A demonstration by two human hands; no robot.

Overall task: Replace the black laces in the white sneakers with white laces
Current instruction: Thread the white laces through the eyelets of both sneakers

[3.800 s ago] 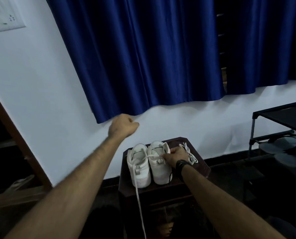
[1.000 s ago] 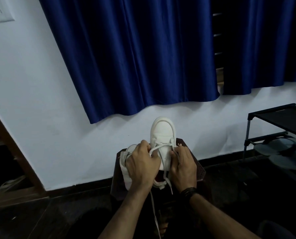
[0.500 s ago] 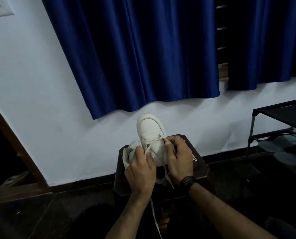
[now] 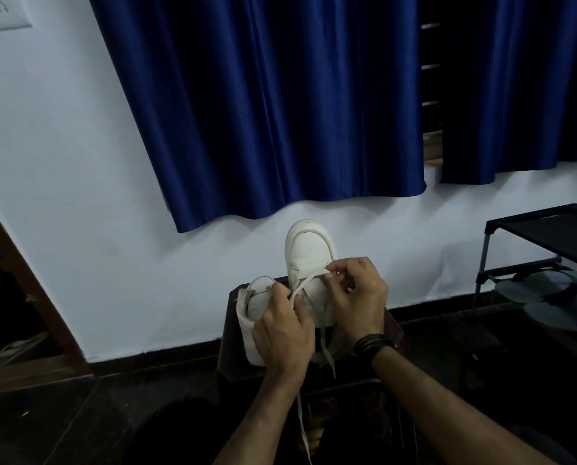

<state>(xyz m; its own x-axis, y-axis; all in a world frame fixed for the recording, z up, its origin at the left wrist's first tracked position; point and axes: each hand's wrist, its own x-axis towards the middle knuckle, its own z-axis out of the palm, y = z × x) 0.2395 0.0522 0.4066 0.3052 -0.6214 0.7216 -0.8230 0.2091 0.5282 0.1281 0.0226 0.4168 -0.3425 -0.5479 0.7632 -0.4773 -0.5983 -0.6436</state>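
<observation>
1. We see 2 white sneakers on a dark stool (image 4: 393,327) below a blue curtain (image 4: 263,105); the raised sneaker (image 4: 309,253) is tipped toe-up, the other sneaker (image 4: 252,317) rests beside it.
2. Our left hand (image 4: 285,333) pinches a white lace (image 4: 305,286) crossing the raised sneaker's tongue; our right hand (image 4: 359,297), a black band at its wrist, pinches the same lace at the eyelets.
3. Both hands sit close together; 1 lace end (image 4: 303,427) dangles below the stool edge.
4. A dark rack (image 4: 545,236) stands at right.
</observation>
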